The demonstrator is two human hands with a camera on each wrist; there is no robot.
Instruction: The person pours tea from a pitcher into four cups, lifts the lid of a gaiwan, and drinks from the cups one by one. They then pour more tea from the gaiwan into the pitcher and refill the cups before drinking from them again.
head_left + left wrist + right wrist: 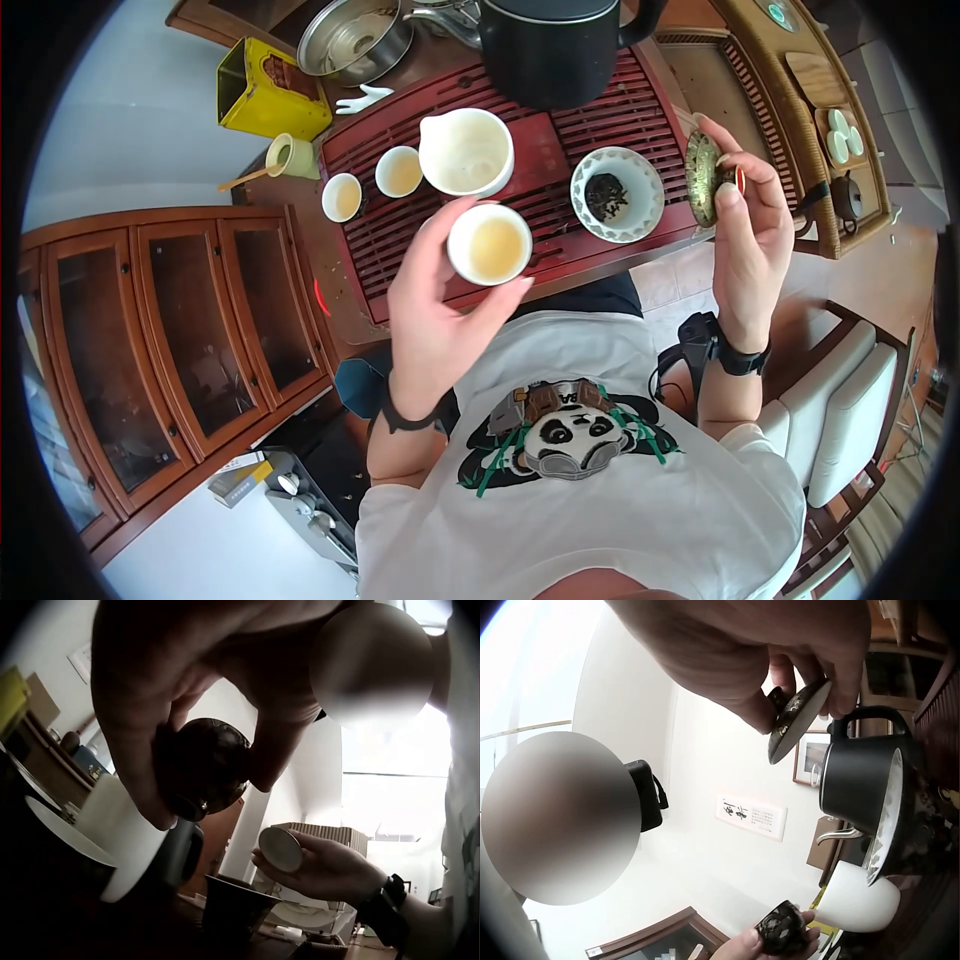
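A small teacup (490, 245) of pale tea, white inside, is held by its sides between the thumb and fingers of my left hand (430, 300), above the near edge of the tea tray. Its outside shows dark and patterned in the left wrist view as the cup (206, 769). My right hand (755, 220) pinches a patterned gaiwan lid (703, 178), tipped on edge; its pale inner face shows on the lid (280, 849) in the left wrist view. Just left of the lid stands the uncovered gaiwan bowl (640, 225), dark tea leaves (606, 197) inside.
On the slatted red tea tray (365, 245) stand a white pitcher (465, 150), a black kettle (550, 60) and two tea-filled cups, one left (343, 198), one nearer the pitcher (402, 172). Beyond lie a yellow tin (290, 95) and a metal basin (355, 45). A wicker-edged stand (825, 120) is right.
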